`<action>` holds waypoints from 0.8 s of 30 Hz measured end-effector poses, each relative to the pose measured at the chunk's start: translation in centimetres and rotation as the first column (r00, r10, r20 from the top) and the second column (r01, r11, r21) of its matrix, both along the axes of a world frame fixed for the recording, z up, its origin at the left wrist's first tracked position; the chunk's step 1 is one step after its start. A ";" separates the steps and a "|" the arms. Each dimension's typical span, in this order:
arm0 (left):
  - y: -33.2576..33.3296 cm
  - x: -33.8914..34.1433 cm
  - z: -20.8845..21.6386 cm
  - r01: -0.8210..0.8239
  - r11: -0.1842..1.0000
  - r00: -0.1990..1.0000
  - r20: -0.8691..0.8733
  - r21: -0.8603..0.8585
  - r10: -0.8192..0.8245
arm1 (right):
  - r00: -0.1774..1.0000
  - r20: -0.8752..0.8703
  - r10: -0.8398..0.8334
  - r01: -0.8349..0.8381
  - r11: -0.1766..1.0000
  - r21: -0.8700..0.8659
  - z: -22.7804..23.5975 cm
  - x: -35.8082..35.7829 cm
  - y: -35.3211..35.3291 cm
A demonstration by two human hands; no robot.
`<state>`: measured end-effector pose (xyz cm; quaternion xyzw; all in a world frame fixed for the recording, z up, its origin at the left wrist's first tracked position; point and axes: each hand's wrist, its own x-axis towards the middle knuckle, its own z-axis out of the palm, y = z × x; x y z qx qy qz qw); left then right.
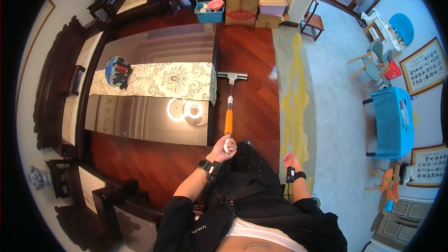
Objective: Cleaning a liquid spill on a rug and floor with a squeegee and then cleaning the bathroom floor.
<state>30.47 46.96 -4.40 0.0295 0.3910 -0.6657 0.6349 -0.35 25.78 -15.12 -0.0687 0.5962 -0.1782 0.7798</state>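
My left hand [223, 148] is closed round the white grip end of a mop [228, 122] with an orange and white pole. The pole runs away from me to a narrow grey bar-shaped mop head [232, 76]. That head rests on the dark red wooden floor [254, 107], right beside the end of a low glossy table [154, 126]. Off to my right side hangs my right hand [292, 160], its fingers loosely bent and nothing visible in it. Both wrists carry black strapped devices.
A patterned runner [154, 77] and a round picture ornament [116, 72] lie on the table. Dark carved seats [60, 84] line the left. At the back stand a blue basin [210, 15] and cardboard box [241, 11]. A yellow-marked grey strip [294, 102] borders the wood; a blue-covered table [394, 116] stands right.
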 end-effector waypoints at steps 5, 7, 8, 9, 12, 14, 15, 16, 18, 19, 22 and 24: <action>0.5 -4.0 -0.7 -0.017 1.000 1.000 -0.018 -0.018 0.016 | 0.999 -0.002 0.034 -0.034 0.999 0.007 0.5 -1.3 -0.7; 0.4 -5.7 -0.9 -0.013 1.000 1.000 -0.016 -0.029 0.013 | 0.995 0.026 0.099 -0.099 0.995 -0.016 0.7 -1.5 -1.4; 0.4 -6.4 -1.0 -0.013 1.000 1.000 -0.020 -0.026 0.013 | 0.995 0.023 0.099 -0.099 0.995 -0.013 0.7 -1.8 -1.7; 0.6 -7.0 -1.0 -0.028 0.999 0.999 -0.019 -0.033 0.027 | 0.992 0.043 0.121 -0.121 0.993 -0.013 1.0 -1.9 -1.8; 0.9 -9.3 0.2 -0.085 0.996 0.996 -0.025 0.025 0.085 | 0.984 0.083 0.158 -0.159 0.987 0.014 2.0 -3.3 -2.2; 1.1 -11.0 0.5 -0.102 0.995 0.994 -0.023 0.018 0.102 | 0.976 0.095 0.196 -0.196 0.981 -0.007 2.2 -5.0 -2.6; 1.4 -11.9 1.0 -0.119 0.992 0.992 -0.033 0.040 0.121 | 0.972 0.113 0.204 -0.204 0.979 -0.014 2.4 -5.8 -2.6; 1.4 -12.8 1.0 -0.121 0.991 0.992 -0.033 0.051 0.122 | 0.972 0.115 0.205 -0.206 0.979 -0.003 1.8 -7.4 -2.8; 1.9 -14.5 1.2 -0.086 0.996 0.994 -0.062 0.039 0.089 | 0.982 0.149 0.116 -0.126 0.990 0.057 0.7 -10.5 -3.1; 2.0 -15.4 1.7 -0.101 0.990 0.994 -0.019 0.094 0.104 | 0.988 0.111 0.107 -0.116 0.990 0.084 0.3 -12.0 -3.1; 3.5 -17.4 1.7 -0.112 0.989 0.993 -0.020 0.095 0.114 | 0.997 -0.018 0.072 -0.069 0.990 0.124 -1.4 -15.8 -2.8; 4.3 -18.4 1.7 -0.122 0.987 0.991 -0.035 0.100 0.126 | 0.996 -0.015 0.085 -0.082 0.989 0.124 -2.3 -17.2 -3.0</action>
